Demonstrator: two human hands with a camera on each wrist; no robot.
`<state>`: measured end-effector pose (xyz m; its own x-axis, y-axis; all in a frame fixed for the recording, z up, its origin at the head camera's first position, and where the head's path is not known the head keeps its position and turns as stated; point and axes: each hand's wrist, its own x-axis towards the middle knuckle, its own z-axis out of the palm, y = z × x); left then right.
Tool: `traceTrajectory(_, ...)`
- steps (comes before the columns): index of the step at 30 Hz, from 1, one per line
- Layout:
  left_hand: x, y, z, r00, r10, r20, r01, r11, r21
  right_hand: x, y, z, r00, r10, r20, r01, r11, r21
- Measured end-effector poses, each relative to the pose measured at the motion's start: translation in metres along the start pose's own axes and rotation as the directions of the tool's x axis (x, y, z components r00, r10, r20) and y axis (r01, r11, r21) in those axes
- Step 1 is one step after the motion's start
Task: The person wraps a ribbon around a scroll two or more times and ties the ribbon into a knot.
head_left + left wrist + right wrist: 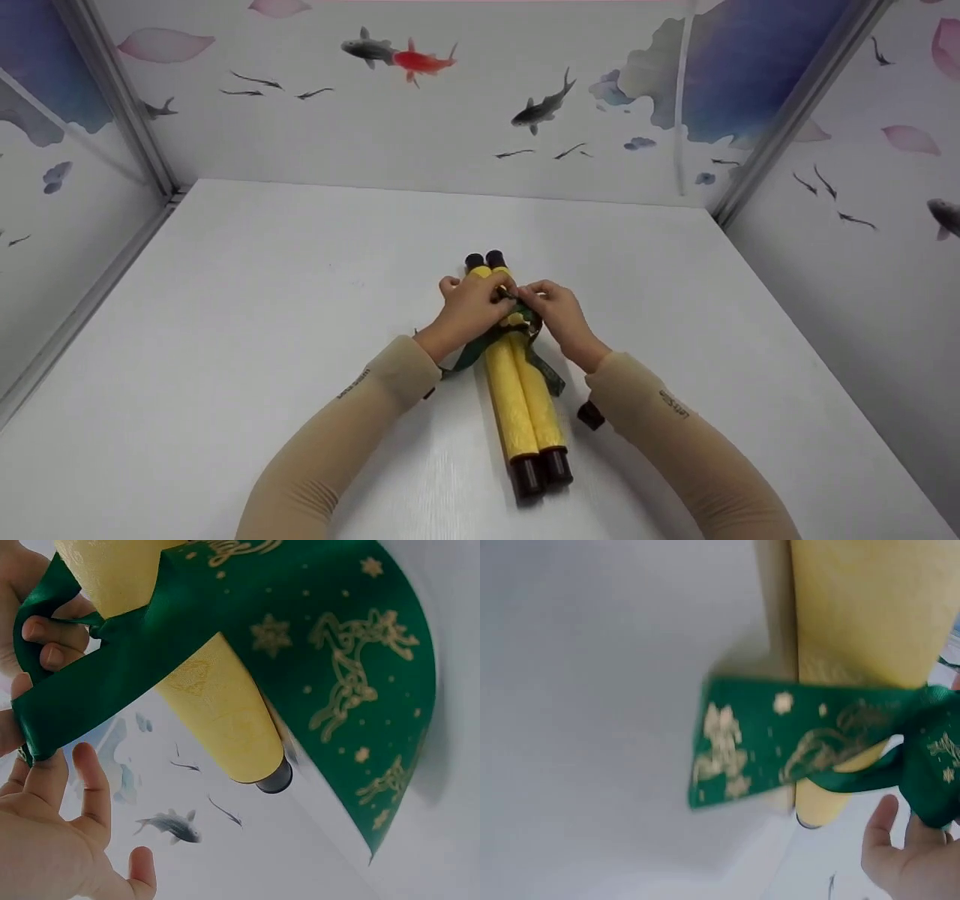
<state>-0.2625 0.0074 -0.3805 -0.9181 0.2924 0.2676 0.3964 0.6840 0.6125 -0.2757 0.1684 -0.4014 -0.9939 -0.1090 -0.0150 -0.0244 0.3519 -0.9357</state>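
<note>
Two yellow scrolls (pixel 517 394) with dark brown end knobs lie side by side on the white table. A green ribbon (pixel 480 349) printed with gold reindeer and snowflakes goes around them, its loose tails hanging to both sides. My left hand (pixel 474 304) is over the scrolls' far half and pinches a loop of the ribbon (pixel 97 694) between thumb and fingers. On the other side my right hand (pixel 562 319) pinches the ribbon close to the left fingertips. The right wrist view shows the right hand (pixel 919 855) partly, with a ribbon tail (pixel 757 739) spread beside the scroll.
A dark brown knob (pixel 590 415) shows beside the right sleeve, and a smaller dark piece (pixel 428 393) by the left cuff; what they belong to is hidden. White panels (pixel 420 120) painted with fish and petals enclose the table (pixel 225 300) at the back and sides.
</note>
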Motion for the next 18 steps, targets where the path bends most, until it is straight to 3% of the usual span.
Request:
traceTrajectory(4,0.003,-0.001,-0.001,1.000,0.001,-0.017,-0.002,1.000,-0.016,-0.003,-0.004,-0.010,0.987,-0.011,0.160,0.030,0.992,-0.122)
traceTrajectory(10,0.004,-0.003,-0.001,0.999,0.044,-0.002,-0.044,0.994,-0.097,-0.007,-0.008,-0.016,0.931,-0.037,0.362,0.109,0.977,-0.181)
traceTrajectory(13,0.004,-0.004,0.000,0.998,0.058,0.018,-0.056,0.992,-0.114,-0.009,-0.009,-0.015,0.927,-0.056,0.370,0.151,0.961,-0.233)
traceTrajectory(18,0.004,-0.002,0.001,0.998,0.064,0.018,-0.061,0.990,-0.128,-0.010,-0.011,-0.017,0.944,-0.067,0.322,0.161,0.948,-0.275)
